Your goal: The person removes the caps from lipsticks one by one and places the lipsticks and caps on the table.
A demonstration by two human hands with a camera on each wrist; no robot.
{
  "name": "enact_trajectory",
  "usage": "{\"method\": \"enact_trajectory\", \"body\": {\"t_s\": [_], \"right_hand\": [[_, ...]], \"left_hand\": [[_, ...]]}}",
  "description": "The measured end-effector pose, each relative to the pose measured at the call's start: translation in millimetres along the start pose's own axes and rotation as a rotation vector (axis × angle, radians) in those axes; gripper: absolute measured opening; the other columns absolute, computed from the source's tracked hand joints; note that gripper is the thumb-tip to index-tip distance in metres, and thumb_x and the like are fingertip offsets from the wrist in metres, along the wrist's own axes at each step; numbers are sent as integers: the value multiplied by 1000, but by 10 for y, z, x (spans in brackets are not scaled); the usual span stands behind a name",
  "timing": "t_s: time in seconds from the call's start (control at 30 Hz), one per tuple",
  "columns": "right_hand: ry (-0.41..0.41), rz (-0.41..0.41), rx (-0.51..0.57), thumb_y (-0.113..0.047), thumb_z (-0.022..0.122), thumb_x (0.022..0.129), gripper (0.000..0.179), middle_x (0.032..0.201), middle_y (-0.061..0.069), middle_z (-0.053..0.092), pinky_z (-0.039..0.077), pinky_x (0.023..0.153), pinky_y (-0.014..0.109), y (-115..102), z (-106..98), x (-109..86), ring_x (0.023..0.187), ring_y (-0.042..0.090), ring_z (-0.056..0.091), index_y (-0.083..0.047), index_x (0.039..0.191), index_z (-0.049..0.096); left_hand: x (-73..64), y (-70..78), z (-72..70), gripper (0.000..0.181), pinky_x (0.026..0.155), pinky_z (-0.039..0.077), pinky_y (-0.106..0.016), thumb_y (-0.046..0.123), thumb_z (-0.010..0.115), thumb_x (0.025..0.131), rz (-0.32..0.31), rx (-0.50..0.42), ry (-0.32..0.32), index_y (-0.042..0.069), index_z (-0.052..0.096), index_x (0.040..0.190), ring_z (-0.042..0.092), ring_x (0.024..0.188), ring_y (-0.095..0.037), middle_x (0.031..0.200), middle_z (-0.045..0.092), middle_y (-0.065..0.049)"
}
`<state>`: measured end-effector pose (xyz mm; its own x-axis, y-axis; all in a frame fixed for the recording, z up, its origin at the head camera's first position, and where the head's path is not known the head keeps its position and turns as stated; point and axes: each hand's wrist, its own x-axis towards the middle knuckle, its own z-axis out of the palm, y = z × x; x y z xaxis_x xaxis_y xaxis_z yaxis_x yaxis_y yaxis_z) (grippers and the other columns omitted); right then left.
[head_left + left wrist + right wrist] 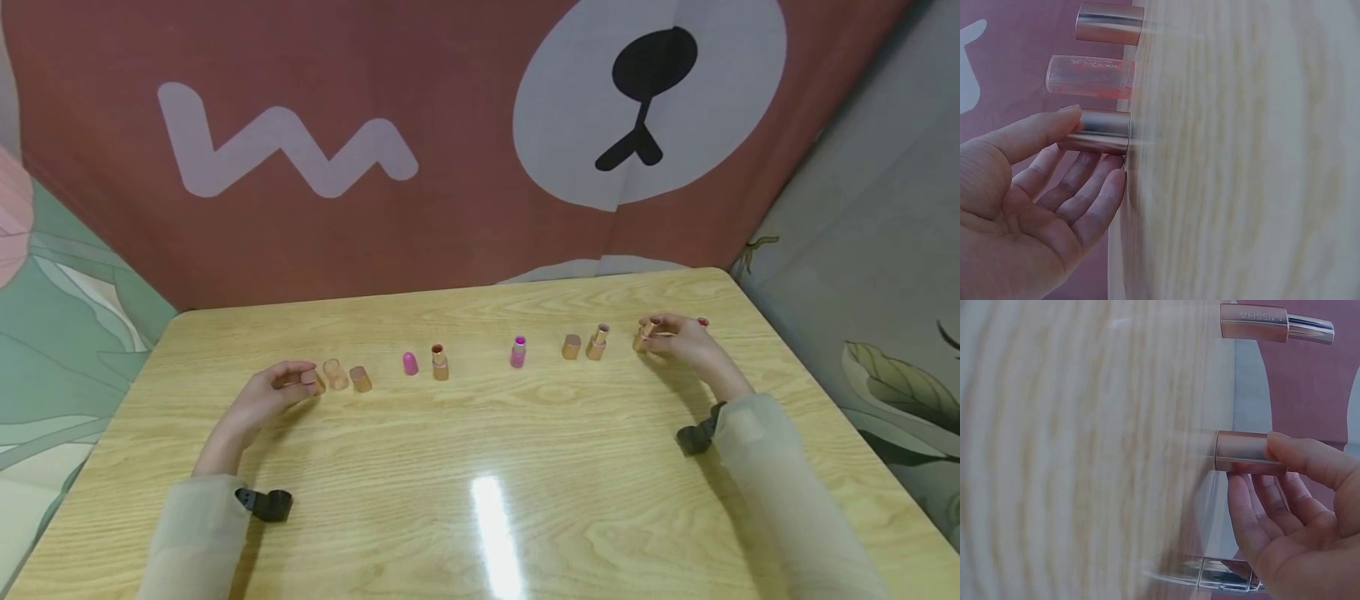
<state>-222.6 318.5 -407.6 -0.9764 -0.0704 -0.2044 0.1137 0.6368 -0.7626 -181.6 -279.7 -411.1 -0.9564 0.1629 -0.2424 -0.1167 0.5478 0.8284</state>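
Note:
At the left end of a row of lipsticks and caps, my left hand (258,398) pinches an upright rose-gold lipstick cap (1107,132) between thumb and fingers. Beside it stand a clear cap (1090,76) and another rose-gold cap (1110,23). Toward the right end, my right hand (686,343) pinches an uncapped rose-gold lipstick (1244,452) standing on the table; the thumb hides its upper part in the right wrist view. An uncapped gold lipstick (597,343) is to its left. A shiny lipstick (1225,575), partly hidden by my right hand, stands on its other side.
Between the hands, a pink cap (410,363), a gold lipstick (440,365), a pink lipstick (518,352) and a brown-gold cap (572,347) stand on the wooden table (390,467). A red-brown cloth (450,233) hangs behind the table's far edge.

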Motion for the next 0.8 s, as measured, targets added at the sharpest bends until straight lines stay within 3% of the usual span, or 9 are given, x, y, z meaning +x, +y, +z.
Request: {"method": "enact_trajectory", "body": {"t_s": [0.27, 0.47, 0.53, 0.6, 0.7, 0.8], "right_hand": [[1, -20, 40, -16, 60, 94, 54, 117, 16, 55, 44, 73, 9, 23, 1, 2, 84, -11, 45, 8, 138, 40], [-39, 24, 92, -24, 57, 96, 65, 141, 30, 40, 44, 78, 11, 62, -44, -75, 98, -6, 47, 4, 147, 28], [-39, 22, 119, -25, 57, 96, 67, 136, 21, 49, 45, 79, 11, 84, -60, -100, 97, -9, 49, 3, 148, 25], [-29, -1, 165, -22, 57, 96, 65, 122, 4, 60, 46, 79, 11, 91, -66, -126, 93, -12, 51, 4, 147, 27], [-10, -48, 227, -19, 59, 95, 55, 100, -25, 56, 46, 79, 9, 82, -72, -179, 89, -14, 53, 1, 141, 38], [22, -81, 267, -16, 59, 95, 40, 98, -29, 55, 44, 79, 7, 52, -75, -244, 93, -12, 53, -8, 132, 47]], "left_hand": [[12, -16, -2, 58, 81, 46, -10, 28, 58, 96, 5, -7, 6, -3, 38, 141, 52, 90, 13, 126, 53, -14], [-10, -3, -1, 63, 84, 45, -13, 32, 59, 95, -5, 5, 2, -1, 35, 143, 50, 93, 12, 130, 52, -16], [-32, -4, -4, 66, 87, 45, -16, 35, 58, 95, -15, 9, -4, -1, 32, 145, 50, 97, 9, 135, 49, -20], [-61, -4, -13, 68, 89, 45, -17, 36, 58, 95, -16, 7, -4, 0, 30, 146, 50, 98, 11, 140, 45, -23], [-103, 19, -29, 70, 89, 47, -18, 36, 58, 95, -16, 9, 3, 0, 28, 147, 51, 99, 11, 143, 43, -25], [-144, 66, -41, 68, 88, 47, -17, 33, 57, 96, -10, 8, 15, 0, 27, 148, 56, 110, -4, 144, 41, -26]]}}
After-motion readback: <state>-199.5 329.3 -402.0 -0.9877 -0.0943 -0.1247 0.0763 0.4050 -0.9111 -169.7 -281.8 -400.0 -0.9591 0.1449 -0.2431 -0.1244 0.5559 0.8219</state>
